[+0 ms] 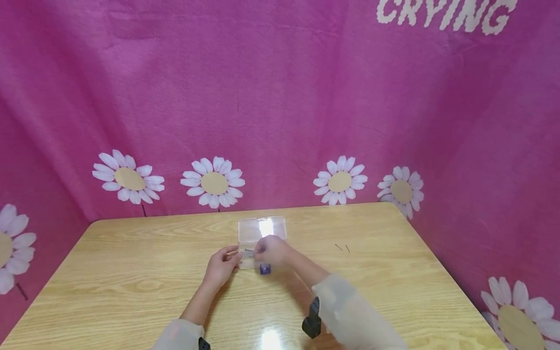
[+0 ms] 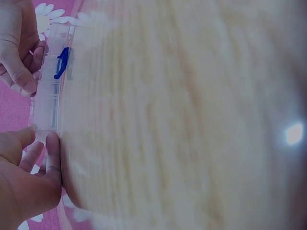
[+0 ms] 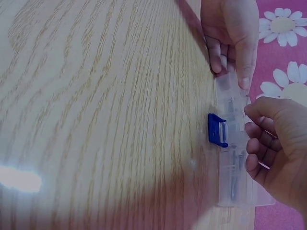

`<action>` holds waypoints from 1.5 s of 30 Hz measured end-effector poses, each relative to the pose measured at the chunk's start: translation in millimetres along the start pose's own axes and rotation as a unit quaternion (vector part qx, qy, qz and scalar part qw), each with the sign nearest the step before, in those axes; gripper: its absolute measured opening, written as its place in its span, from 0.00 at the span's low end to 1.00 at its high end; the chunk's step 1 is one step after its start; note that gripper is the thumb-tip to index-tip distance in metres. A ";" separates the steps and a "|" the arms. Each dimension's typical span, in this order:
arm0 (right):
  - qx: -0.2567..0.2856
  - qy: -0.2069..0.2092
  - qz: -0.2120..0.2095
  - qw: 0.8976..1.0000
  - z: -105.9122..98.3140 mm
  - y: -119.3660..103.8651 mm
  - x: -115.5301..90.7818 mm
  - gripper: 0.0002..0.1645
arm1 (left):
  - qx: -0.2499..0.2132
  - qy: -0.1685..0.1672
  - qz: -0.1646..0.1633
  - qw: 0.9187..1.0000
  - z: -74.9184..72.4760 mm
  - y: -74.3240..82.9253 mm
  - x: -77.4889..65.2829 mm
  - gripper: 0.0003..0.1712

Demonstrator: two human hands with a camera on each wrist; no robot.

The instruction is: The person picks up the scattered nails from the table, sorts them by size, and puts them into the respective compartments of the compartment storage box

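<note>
A clear plastic box (image 1: 247, 263) with compartments stands toward the back of the table, its transparent lid (image 1: 250, 230) raised behind it. At the front hangs a blue latch (image 3: 218, 130). My left hand (image 1: 222, 266) grips the box's left end between thumb and fingers. Over the middle of the box is my right hand (image 1: 272, 250), fingers curled in, thumb and forefinger tips close together at the compartments. I cannot tell whether those fingertips pinch something small. Thin dark metal pieces (image 3: 234, 177) show through the box's wall in the right wrist view.
Two thin dark nail-like pieces (image 1: 347, 248) lie on the wooden table (image 1: 131, 272), right of the box. A pink curtain (image 1: 280, 97) with white daisies hangs behind the table and along its sides.
</note>
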State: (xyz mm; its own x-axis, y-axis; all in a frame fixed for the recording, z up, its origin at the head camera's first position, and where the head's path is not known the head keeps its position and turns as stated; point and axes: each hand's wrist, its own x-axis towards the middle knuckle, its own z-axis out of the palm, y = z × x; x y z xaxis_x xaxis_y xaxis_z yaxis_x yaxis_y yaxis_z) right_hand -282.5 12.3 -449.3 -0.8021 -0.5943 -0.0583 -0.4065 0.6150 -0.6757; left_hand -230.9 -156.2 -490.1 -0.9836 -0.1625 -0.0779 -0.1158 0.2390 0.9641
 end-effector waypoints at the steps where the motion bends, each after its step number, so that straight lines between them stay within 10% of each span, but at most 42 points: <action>1: 0.002 -0.001 0.003 1.000 0.2 -0.2 0.0 0.05 | 0.001 0.000 0.001 1.000 0.1 -0.6 0.0 0.20; 45: 0.008 0.091 0.063 0.994 -69.6 58.6 -41.1 0.06 | 0.017 -0.001 -0.003 1.000 0.5 1.0 -2.2 0.21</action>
State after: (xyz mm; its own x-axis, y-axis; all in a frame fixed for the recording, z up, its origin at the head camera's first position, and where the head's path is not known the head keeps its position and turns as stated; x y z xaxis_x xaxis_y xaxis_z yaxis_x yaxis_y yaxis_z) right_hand -303.8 108.9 -435.4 -0.9129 -0.4081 -0.0096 -0.2922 0.6696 -0.6829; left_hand -229.0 -155.1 -489.0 -0.9831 -0.1626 -0.0841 -0.1262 0.2696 0.9547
